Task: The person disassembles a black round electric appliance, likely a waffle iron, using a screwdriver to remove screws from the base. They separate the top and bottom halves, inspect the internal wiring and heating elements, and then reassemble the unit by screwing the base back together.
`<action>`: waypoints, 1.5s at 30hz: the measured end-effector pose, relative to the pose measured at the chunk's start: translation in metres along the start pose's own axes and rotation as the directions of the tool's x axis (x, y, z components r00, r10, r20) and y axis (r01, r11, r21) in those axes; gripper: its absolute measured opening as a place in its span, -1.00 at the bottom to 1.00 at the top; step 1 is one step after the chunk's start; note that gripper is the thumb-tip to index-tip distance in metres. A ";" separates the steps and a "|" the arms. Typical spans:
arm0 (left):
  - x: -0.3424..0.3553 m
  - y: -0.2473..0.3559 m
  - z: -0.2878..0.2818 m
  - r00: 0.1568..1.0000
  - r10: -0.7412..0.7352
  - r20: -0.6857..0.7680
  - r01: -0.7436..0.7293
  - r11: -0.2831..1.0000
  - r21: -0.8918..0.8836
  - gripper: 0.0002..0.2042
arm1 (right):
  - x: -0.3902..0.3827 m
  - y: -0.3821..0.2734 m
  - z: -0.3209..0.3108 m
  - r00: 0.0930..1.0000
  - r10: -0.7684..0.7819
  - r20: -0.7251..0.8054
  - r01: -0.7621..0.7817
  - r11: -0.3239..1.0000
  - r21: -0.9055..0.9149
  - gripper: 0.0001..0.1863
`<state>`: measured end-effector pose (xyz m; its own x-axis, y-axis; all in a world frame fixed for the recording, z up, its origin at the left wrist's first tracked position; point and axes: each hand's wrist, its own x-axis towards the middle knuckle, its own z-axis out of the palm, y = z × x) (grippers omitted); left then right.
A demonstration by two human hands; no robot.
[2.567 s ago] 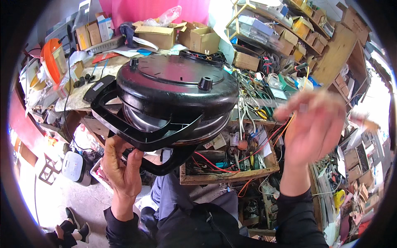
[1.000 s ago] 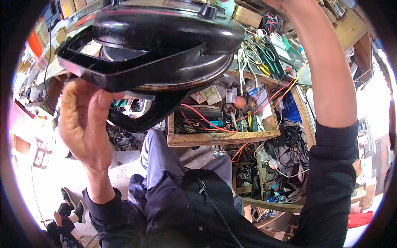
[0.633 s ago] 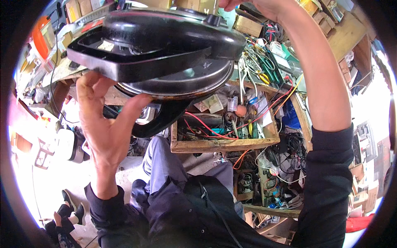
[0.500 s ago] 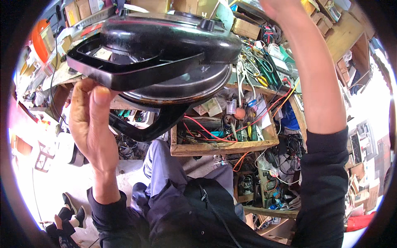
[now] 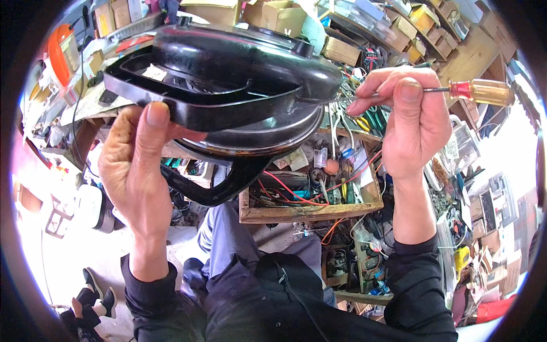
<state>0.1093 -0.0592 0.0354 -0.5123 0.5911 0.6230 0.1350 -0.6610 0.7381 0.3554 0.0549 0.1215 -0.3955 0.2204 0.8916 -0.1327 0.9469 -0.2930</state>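
My left hand is closed on the black looped handle of a round electric baking pan, thumb in front and fingers behind. The pan is held up over the bench edge, its glossy black underside with small round feet facing up. Below that are a shiny metal rim and a second looped handle that hangs lower. In my right hand is a screwdriver with a clear yellow handle and red collar. Its thin shaft runs between my fingers toward the pan, the tip by the right end of the upper handle; contact is unclear.
An open wooden drawer with wires and tools juts out below the pan. Pliers and other hand tools clutter the bench behind. Cardboard boxes stand at the back, and an orange lamp at the far left. Another person's feet show lower left.
My right hand has come down from the far side of the bench to the pan's right side, and the screwdriver now shows in it. The pan has shifted slightly right, still in my left hand.
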 end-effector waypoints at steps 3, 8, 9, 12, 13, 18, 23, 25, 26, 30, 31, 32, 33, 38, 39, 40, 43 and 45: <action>0.001 0.002 0.001 1.000 -0.004 -0.013 0.004 1.000 -0.020 -0.74 | -0.002 0.003 0.004 0.999 -0.036 0.016 0.037 0.997 -0.061 -0.74; -0.001 0.001 0.002 0.998 -0.043 -0.040 0.041 0.998 -0.047 -0.73 | -0.006 0.005 0.007 0.997 -0.030 0.064 0.040 0.988 -0.152 -0.69; -0.002 0.002 0.003 0.996 -0.060 -0.059 0.057 0.997 -0.051 -0.73 | -0.008 0.004 0.007 0.997 -0.034 0.073 0.047 0.983 -0.176 -0.70; -0.002 0.002 0.004 0.996 -0.059 -0.060 0.055 0.996 -0.075 -0.73 | -0.009 0.002 0.008 0.984 -0.133 0.120 0.153 0.974 -0.168 -0.71; -0.002 0.001 0.003 0.997 -0.055 -0.063 0.050 0.996 -0.072 -0.73 | -0.009 0.002 0.009 0.982 -0.126 0.143 0.152 0.970 -0.190 -0.71; -0.002 0.000 0.003 0.998 -0.039 -0.051 0.035 0.997 -0.074 -0.74 | -0.010 0.002 0.009 0.978 -0.126 0.166 0.160 0.965 -0.209 -0.71; -0.005 0.002 0.006 0.993 -0.045 -0.105 0.043 0.999 -0.020 -0.73 | -0.007 0.001 0.013 0.997 -0.056 0.055 0.066 0.973 -0.220 -0.79; -0.006 0.002 0.005 0.994 -0.050 -0.092 0.049 0.999 -0.012 -0.72 | -0.007 0.002 0.016 1.000 -0.011 -0.022 0.007 0.983 -0.182 -0.78; -0.007 0.002 0.004 0.995 -0.047 -0.085 0.046 0.999 -0.005 -0.72 | -0.007 0.002 0.016 0.998 0.016 -0.059 -0.025 0.987 -0.159 -0.76; -0.007 -0.005 -0.005 0.999 -0.041 0.005 0.041 0.999 -0.032 -0.72 | -0.009 0.003 0.011 0.992 0.064 -0.107 -0.077 0.990 -0.121 -0.74; -0.007 -0.005 -0.006 0.999 -0.048 0.004 0.048 0.998 -0.038 -0.72 | -0.010 0.004 0.011 0.990 0.079 -0.120 -0.093 0.989 -0.115 -0.74; -0.007 -0.005 -0.006 0.998 -0.055 0.002 0.055 0.998 -0.042 -0.71 | -0.010 0.004 0.011 0.986 0.094 -0.134 -0.109 0.988 -0.106 -0.73; -0.008 -0.004 -0.006 0.998 -0.062 0.001 0.062 0.997 -0.046 -0.71 | -0.010 0.005 0.010 0.983 0.109 -0.149 -0.125 0.987 -0.098 -0.73; -0.012 -0.009 -0.010 0.996 -0.075 -0.047 0.073 0.997 -0.038 -0.69 | -0.011 0.009 0.006 0.948 0.226 -0.222 -0.233 0.973 -0.003 -0.71; -0.013 -0.010 -0.010 0.995 -0.083 -0.061 0.080 0.995 -0.053 -0.69 | -0.013 0.008 0.006 0.950 0.222 -0.221 -0.230 0.973 -0.012 -0.72; -0.012 -0.010 -0.010 0.996 -0.076 -0.047 0.073 0.996 -0.060 -0.70 | -0.014 0.008 0.005 0.951 0.217 -0.220 -0.227 0.974 -0.021 -0.72; -0.011 -0.010 -0.009 0.996 -0.081 -0.022 0.079 0.992 -0.098 -0.71 | -0.017 0.010 0.004 0.984 0.099 -0.146 -0.107 0.993 -0.044 -0.73; -0.009 -0.011 -0.010 0.993 -0.113 -0.030 0.108 0.984 -0.144 -0.71 | -0.020 0.005 0.003 0.988 0.058 -0.144 -0.062 0.998 -0.021 -0.73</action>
<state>0.1037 -0.0622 0.0188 -0.5491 0.6480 0.5277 -0.0448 -0.6534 0.7557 0.3599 0.0542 0.1017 -0.2679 0.3062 0.9135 -0.0887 0.9363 -0.3399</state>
